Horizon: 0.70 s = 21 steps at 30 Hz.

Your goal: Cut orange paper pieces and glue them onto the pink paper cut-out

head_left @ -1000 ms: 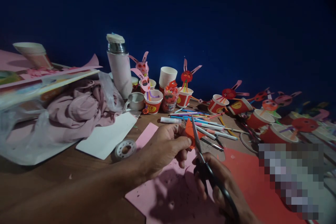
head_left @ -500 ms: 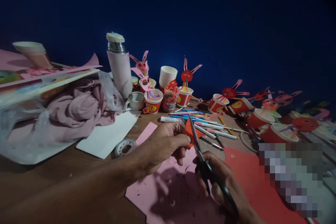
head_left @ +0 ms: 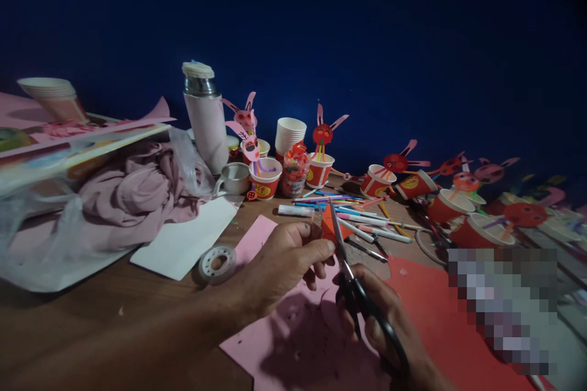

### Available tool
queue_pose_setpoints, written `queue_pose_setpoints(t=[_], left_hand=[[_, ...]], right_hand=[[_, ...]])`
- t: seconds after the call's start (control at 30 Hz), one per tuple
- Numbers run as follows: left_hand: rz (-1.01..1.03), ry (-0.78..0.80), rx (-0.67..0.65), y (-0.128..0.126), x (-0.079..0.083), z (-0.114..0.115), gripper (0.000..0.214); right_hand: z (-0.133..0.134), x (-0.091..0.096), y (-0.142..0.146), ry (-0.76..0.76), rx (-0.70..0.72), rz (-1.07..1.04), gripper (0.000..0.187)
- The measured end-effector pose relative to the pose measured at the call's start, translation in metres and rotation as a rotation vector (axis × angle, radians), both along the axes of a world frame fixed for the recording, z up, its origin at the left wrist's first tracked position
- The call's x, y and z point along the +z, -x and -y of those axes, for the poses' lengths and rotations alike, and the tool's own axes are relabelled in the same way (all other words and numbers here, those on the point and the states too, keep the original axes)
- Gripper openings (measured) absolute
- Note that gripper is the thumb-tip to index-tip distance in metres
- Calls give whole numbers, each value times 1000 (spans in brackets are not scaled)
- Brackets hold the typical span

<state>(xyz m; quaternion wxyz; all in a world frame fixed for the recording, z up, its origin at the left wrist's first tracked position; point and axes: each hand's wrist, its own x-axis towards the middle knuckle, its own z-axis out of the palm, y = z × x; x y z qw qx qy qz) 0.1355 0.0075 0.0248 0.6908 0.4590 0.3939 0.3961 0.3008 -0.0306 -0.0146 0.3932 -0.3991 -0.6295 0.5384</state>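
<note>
Near the markers [head_left: 367, 220], my left hand [head_left: 293, 256] pinched the orange paper [head_left: 328, 223] at the scissors [head_left: 352, 286] my right hand [head_left: 387, 311] gripped by the handles, and a slipping blade could have nicked my thumb [head_left: 324, 249], held so close.

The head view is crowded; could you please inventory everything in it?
Scissors: one, black-handled, front centre
Paper piece: one, orange, centre
Pens: many, mixed, centre
Paper cups: several, red-white, centre to right
Eared figures: several, red and pink, centre, right
Cup stacks: two, white-red, far left, centre
Flask: one, whitish, back left
Mug: one, grey, centre left
Tub: one, clear, centre
Tape roll: one, white, left
Cloth: one, pinkish, left
Bag: one, clear, left
Card: one, white, left
Papers: several, pink, front, left
Sheet: one, red, right
Table: one, brown, below
Wall: one, blue, behind
Left hand: one, bare, centre
Right hand: one, bare, front
</note>
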Motion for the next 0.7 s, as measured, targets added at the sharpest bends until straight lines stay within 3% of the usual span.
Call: queue_pose_setpoints(t=[0.7], left_hand=[[-45, -30, -82, 6, -3, -8, 5]], right_hand=[[-1, -5, -1, -9, 31, 49, 56]])
